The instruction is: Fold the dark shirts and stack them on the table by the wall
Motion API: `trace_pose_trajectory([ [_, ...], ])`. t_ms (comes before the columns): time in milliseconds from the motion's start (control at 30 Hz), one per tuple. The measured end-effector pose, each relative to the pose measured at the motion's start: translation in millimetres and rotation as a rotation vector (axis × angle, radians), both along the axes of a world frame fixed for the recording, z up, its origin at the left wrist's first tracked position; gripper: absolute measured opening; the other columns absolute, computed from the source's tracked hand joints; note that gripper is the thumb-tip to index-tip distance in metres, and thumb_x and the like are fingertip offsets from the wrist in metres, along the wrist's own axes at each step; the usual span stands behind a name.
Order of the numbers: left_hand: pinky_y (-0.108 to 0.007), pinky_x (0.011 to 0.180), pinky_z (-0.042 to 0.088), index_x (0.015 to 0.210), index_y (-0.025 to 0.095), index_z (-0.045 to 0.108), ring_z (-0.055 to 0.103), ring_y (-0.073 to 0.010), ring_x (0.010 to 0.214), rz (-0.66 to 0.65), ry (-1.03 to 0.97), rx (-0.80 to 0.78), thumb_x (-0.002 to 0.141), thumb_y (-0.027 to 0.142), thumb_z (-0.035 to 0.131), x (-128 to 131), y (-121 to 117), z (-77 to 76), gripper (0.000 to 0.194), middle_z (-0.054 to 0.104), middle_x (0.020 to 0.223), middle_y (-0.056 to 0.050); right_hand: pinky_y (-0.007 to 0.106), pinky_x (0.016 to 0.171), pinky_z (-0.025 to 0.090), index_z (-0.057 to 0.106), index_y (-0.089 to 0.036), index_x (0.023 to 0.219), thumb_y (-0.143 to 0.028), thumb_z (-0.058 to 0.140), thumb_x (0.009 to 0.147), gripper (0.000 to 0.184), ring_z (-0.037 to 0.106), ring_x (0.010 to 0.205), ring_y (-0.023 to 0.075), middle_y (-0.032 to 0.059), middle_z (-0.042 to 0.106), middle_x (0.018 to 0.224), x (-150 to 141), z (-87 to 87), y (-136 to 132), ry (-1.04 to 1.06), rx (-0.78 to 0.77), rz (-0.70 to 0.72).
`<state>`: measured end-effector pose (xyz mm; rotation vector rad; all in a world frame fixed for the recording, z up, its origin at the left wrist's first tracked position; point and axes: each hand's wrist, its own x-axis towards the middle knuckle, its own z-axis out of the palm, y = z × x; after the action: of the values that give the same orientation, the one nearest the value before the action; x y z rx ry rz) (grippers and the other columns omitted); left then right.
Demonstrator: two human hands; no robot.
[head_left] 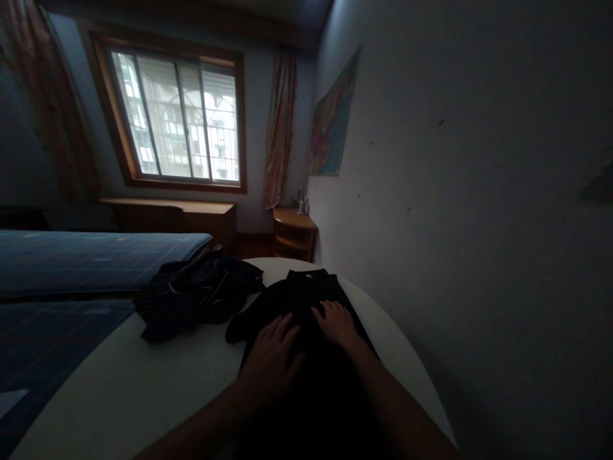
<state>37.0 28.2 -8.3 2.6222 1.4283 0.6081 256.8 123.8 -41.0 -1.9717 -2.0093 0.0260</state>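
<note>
The person's left hand [271,358] and right hand [338,324] lie over a black garment [311,370], fingers loosely spread, with no cloth visibly gripped; the garment lies on a round table [167,383], collar pointing away, one sleeve out leftward; near that sleeve sits a rumpled dark bundle [191,300].
</note>
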Motion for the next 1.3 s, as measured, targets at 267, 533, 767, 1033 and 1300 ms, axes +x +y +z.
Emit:
trace_pose_trajectory([
  [267,-0.038,0.095,0.045,0.123,0.014,0.059,0.061,-0.0269,0.111,0.383,0.011,0.043,0.098,0.032,0.045,-52.3,54.6,-10.5,0.033,0.065,0.122,-0.013,0.056,0.106,0.032,0.062,-0.014,0.127,-0.050,0.041,0.097,0.051,0.048,0.128,0.0376,0.0222,0.057,0.136,-57.0,21.5,13.1,-0.026,0.024,-0.068],
  [533,-0.041,0.098,0.044,0.107,0.018,0.071,0.062,-0.0261,0.109,0.264,-0.097,0.043,0.096,0.034,0.050,-53.1,45.3,-34.3,0.029,0.069,0.115,-0.010,0.031,0.104,0.038,0.069,-0.019,0.114,-0.029,0.042,0.101,0.032,0.055,0.120,0.0199,0.0099,0.065,0.127,-118.7,30.5,45.9,0.030,0.080,0.397],
  [767,-0.048,0.100,0.041,0.092,0.022,0.077,0.064,-0.0264,0.103,0.238,-0.172,0.099,0.098,0.033,0.046,-56.8,48.4,-34.7,0.033,0.072,0.109,-0.006,0.027,0.083,0.047,0.066,-0.026,0.121,-0.022,0.045,0.098,0.032,0.064,0.102,0.0185,0.0084,0.064,0.121,-148.1,16.4,66.2,-0.033,0.040,0.377],
  [1033,-0.042,0.093,0.049,0.088,0.020,0.076,0.065,-0.0235,0.098,0.261,-0.167,0.049,0.098,0.028,0.044,-56.8,52.3,-30.6,0.034,0.071,0.109,-0.007,0.034,0.083,0.045,0.068,-0.019,0.104,-0.020,0.042,0.098,0.027,0.065,0.098,0.0236,0.0124,0.070,0.104,-151.3,11.6,65.7,-0.074,0.067,0.310],
  [1300,-0.047,0.102,0.045,0.114,0.018,0.066,0.055,-0.0309,0.120,0.466,-0.241,0.219,0.087,0.026,0.061,-63.1,65.5,-31.0,0.028,0.054,0.135,-0.014,0.028,0.076,0.044,0.054,-0.020,0.111,-0.029,0.034,0.102,0.024,0.069,0.084,0.0192,0.0062,0.071,0.093,-142.5,12.1,75.3,0.617,0.238,0.230],
])
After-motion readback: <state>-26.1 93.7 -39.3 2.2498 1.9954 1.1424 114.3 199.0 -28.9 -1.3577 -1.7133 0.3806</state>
